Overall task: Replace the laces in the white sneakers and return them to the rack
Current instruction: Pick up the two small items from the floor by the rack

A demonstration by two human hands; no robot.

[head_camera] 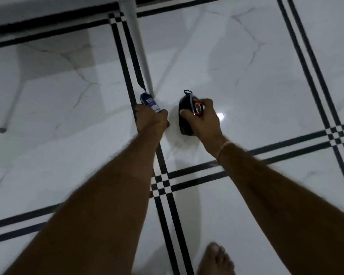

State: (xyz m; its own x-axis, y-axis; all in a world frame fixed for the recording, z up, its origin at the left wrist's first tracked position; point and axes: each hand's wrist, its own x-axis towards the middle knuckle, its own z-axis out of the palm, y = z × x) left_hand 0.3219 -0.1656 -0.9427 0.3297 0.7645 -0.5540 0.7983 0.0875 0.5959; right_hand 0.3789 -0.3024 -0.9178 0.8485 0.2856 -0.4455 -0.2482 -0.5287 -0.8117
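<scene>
No white sneakers, laces or rack show in the head view. My left hand (152, 119) grips a small dark blue bottle (148, 101) with a white label, low over the floor. My right hand (202, 120) holds a black rounded object (184, 116) with a red and black part under my fingers; a thin black loop sticks out at its far end. Whether the black object rests on the floor or hangs just above it I cannot tell. Both arms reach forward and down.
The floor (246, 66) is glossy white marble with black double-line borders. A grey furniture leg (141, 50) slants down to the floor just beyond the blue bottle. My bare foot (216, 259) stands at the bottom edge. A lamp glare (220, 116) shines beside my right hand.
</scene>
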